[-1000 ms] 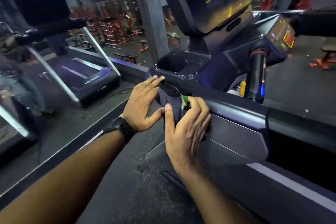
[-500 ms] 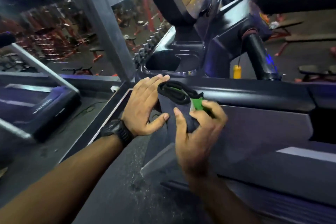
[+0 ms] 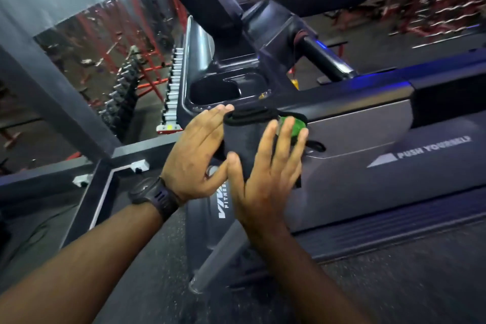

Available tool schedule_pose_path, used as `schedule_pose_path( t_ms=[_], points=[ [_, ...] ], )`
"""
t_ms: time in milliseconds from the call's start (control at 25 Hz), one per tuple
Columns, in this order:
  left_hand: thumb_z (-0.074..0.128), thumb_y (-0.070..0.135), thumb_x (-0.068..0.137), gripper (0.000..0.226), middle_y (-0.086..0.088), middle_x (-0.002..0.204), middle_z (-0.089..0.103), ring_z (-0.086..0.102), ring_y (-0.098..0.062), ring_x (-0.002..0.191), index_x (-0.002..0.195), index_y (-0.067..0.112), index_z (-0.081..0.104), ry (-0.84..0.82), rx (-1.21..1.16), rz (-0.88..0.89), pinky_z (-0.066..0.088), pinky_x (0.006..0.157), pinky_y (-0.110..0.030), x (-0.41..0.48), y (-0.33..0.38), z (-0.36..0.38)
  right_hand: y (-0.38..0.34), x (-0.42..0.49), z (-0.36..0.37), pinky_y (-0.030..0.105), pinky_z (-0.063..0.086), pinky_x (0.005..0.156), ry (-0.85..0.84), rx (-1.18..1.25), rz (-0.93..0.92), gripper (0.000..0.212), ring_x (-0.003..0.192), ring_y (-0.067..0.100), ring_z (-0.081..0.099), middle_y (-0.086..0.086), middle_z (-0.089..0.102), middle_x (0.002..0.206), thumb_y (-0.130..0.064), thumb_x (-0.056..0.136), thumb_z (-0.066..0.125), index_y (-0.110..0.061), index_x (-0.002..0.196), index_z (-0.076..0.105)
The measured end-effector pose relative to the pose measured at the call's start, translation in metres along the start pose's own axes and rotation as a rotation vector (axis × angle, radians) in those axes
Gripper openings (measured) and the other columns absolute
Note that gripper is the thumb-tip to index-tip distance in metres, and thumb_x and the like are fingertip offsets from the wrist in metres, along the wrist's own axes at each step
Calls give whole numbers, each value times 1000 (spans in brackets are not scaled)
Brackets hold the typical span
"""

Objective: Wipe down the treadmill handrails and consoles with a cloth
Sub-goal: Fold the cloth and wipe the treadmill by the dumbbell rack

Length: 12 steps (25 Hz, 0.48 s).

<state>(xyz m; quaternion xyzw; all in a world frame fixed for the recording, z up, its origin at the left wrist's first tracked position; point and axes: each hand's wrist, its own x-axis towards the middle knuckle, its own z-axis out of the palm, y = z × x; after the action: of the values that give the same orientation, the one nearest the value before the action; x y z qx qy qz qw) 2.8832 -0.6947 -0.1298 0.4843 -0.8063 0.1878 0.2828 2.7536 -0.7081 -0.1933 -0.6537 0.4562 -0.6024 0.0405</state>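
Head view: presses a dark grey folded cloth [image 3: 247, 143] with a green patch [image 3: 294, 127] against the black treadmill handrail [image 3: 342, 101], using both flat hands.

Lays the left hand [image 3: 196, 155], fingers straight and together, against the cloth's left side, with the thumb reaching toward the other hand. Spreads the right hand [image 3: 265, 168] wide over the cloth's front, fingertips [image 3: 288, 123] touching the green patch. Drapes the cloth over the handrail's near end, just below the glossy black cup-holder tray [image 3: 194, 110]. Wears a black wristwatch [image 3: 155, 196] on the left wrist. Shows a grey side panel [image 3: 394, 176] lettered PUSH YOURSELF at right and a blurred rack of dumbbells [image 3: 171, 87] beyond the tray.
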Motion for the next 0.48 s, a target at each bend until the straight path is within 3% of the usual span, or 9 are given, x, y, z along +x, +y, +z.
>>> schedule_pose_path(
  t_ms=[120, 200, 320, 480],
  points=[
    [58, 27, 81, 70, -25, 150, 39, 34, -37, 143, 138, -12, 45, -56, -7, 39, 30, 115, -56, -5, -8, -6, 7, 9, 11, 52, 32, 109, 104, -103, -80, 51, 146, 46, 26, 13, 27, 157, -47, 102, 45, -36, 151, 32],
    [64, 23, 74, 79, -21, 154, 35, 30, -34, 146, 143, -8, 41, -87, 11, 59, 25, 118, -54, -6, -8, -7, 14, 4, 14, 49, 27, 114, 165, -90, 23, 45, 148, 45, 24, 14, 27, 159, -43, 104, 43, -35, 148, 39],
    [69, 14, 63, 91, -18, 156, 32, 27, -31, 148, 146, -6, 38, -102, 16, 59, 20, 120, -55, -7, -10, -10, -7, -17, 26, 48, 18, 120, 136, 6, 183, 53, 150, 44, 16, 20, 20, 161, -41, 102, 46, -29, 152, 32],
    [73, 13, 60, 94, -17, 157, 32, 26, -31, 148, 145, -7, 37, -122, 3, 94, 23, 118, -55, -9, -17, -15, -3, -6, 28, 54, 26, 112, 94, -94, -15, 53, 149, 42, 22, 14, 20, 161, -52, 102, 38, -37, 152, 26]
  ],
)
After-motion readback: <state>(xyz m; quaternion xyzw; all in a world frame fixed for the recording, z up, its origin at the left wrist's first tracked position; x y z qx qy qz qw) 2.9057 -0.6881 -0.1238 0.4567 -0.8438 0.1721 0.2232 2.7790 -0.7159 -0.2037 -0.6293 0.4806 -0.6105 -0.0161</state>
